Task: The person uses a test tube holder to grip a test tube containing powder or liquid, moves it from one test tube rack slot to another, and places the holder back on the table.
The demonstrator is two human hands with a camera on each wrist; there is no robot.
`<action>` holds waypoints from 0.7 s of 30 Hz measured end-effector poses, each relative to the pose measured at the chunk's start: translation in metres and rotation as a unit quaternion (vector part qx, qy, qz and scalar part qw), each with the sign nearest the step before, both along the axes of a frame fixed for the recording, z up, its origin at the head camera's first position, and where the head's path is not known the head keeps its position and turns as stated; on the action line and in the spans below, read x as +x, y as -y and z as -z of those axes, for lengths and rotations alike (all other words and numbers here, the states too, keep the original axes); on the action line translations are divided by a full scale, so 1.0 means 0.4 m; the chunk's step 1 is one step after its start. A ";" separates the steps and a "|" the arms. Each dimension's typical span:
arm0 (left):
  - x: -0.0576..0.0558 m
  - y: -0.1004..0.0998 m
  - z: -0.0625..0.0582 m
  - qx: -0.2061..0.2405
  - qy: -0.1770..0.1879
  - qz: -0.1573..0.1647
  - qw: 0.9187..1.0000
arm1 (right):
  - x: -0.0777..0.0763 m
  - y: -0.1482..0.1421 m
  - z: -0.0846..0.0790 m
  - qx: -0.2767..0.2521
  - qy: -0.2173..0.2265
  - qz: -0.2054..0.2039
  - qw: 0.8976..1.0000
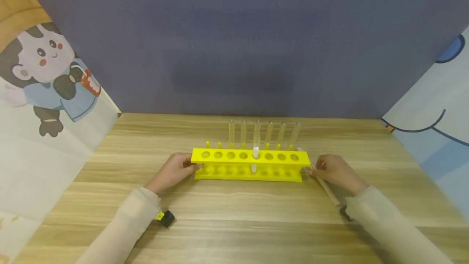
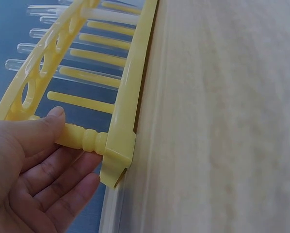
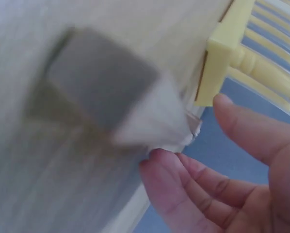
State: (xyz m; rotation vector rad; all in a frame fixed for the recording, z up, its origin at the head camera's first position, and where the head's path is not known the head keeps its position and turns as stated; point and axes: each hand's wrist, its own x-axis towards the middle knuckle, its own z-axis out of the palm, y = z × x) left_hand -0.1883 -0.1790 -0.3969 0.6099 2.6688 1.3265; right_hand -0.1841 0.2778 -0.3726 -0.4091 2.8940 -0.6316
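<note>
A yellow test tube rack (image 1: 249,157) stands on the table, with several clear test tubes (image 1: 257,130) upside down on its back pegs. One hole of its top plate holds a slim white object (image 1: 255,152) whose kind I cannot tell. My left hand (image 1: 178,170) grips the rack's left end post (image 2: 82,138), thumb on one side and fingers on the other. Beside the right end is my right hand (image 1: 335,171), its thumb and fingers apart in the right wrist view. Close to its fingertips lies a long, pale, narrow bar (image 1: 329,194), blurred in the right wrist view.
The wood-grain table (image 1: 234,223) ends at a dark blue-grey panel (image 1: 234,44) behind the rack. Printed cartoon panels (image 1: 47,64) stand at both sides. A small black device (image 1: 167,218) sits at the left sleeve's cuff.
</note>
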 end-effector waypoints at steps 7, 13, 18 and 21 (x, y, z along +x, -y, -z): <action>-0.008 0.014 0.009 0.008 0.004 0.013 1.000 | 0.010 -0.021 -0.016 -0.021 -0.048 0.018 0.998; -0.014 0.032 0.017 0.005 -0.001 0.006 1.000 | 0.004 -0.037 -0.029 -0.038 -0.091 0.018 0.995; -0.005 0.043 0.010 -0.026 -0.002 -0.015 1.000 | -0.002 -0.051 -0.033 -0.035 -0.118 0.018 0.992; -0.003 0.056 -0.005 -0.055 -0.006 -0.028 0.998 | -0.003 -0.064 -0.035 -0.035 -0.157 0.017 0.987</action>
